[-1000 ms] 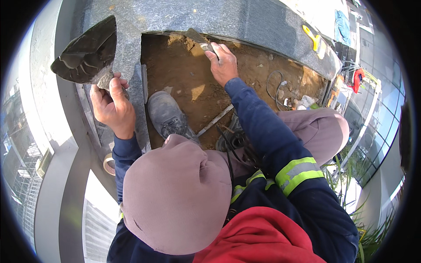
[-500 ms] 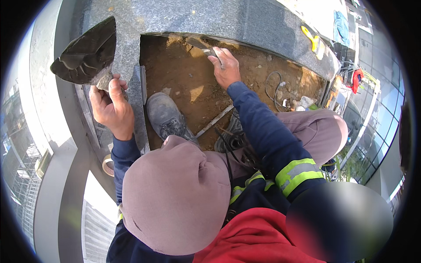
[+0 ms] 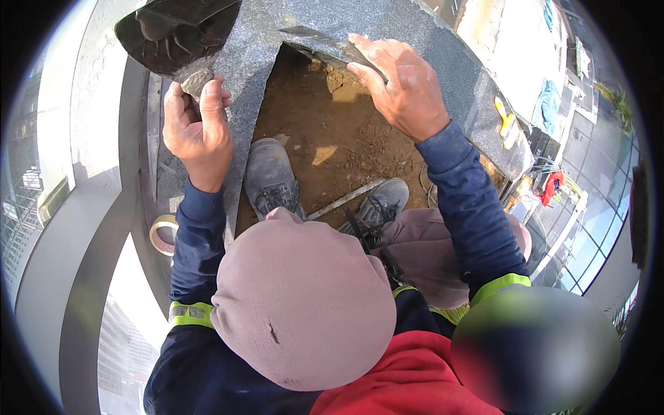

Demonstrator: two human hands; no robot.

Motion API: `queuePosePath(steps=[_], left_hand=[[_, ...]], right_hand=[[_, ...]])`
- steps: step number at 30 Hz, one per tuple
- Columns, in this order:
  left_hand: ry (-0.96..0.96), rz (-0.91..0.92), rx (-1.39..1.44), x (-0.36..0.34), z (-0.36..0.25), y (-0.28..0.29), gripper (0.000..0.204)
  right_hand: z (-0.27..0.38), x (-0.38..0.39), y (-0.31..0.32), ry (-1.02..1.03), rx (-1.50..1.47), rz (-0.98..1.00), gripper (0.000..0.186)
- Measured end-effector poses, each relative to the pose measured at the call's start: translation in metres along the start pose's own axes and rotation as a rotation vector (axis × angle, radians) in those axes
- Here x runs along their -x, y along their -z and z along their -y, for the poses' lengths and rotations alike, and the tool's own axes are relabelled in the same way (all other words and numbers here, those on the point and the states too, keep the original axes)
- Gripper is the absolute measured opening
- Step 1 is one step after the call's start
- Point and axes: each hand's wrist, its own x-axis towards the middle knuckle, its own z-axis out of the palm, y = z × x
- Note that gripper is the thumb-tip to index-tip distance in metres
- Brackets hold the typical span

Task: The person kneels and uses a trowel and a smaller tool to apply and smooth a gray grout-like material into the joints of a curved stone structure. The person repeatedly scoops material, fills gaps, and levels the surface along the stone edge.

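Note:
At the far left my left hand [image 3: 199, 135] is closed on the grey, crusted end of a black scoop [image 3: 176, 38]. Its broad, hollow blade, dark inside with pale streaks, points away from me and is cut off by the top of the view. My right hand [image 3: 404, 86] is closed around a small trowel [image 3: 311, 34] with a thin, dark blade. This blade points left, over the far edge of the opening in the grey stone slab [image 3: 266, 21]. Fingers and palm hide most of its handle.
Brown soil [image 3: 325, 138] fills the opening, where my shoes [image 3: 270, 173] and a pale strip [image 3: 342, 200] are. A tape roll [image 3: 164, 235] lies by my left forearm. A yellow-handled brush [image 3: 507, 124] and blue cloth [image 3: 548, 104] lie to the right, with cables and a red item [image 3: 552, 188] beyond.
My right hand has lifted the trowel from the soil up to the slab's far edge, moving right and away. My left hand and the scoop sit farther up and right in view.

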Motion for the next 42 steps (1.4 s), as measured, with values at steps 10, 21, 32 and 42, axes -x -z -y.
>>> queuePosePath(steps=[10,21,32,42], left_hand=[[-0.019,-0.006,-0.032,0.003,0.005,0.006,0.014],[0.001,0.016,-0.044,0.004,0.008,0.000,0.013],[0.008,0.053,-0.045,0.005,0.003,-0.014,0.016],[0.010,0.062,-0.063,0.011,-0.006,-0.029,0.016]], right_hand=[[-0.032,-0.097,0.017,0.465,0.187,0.319,0.044],[-0.069,-0.066,0.010,0.431,0.026,0.358,0.041],[-0.119,-0.004,0.017,0.326,0.137,0.469,0.025],[-0.162,0.040,0.022,0.317,0.163,0.456,0.031]])
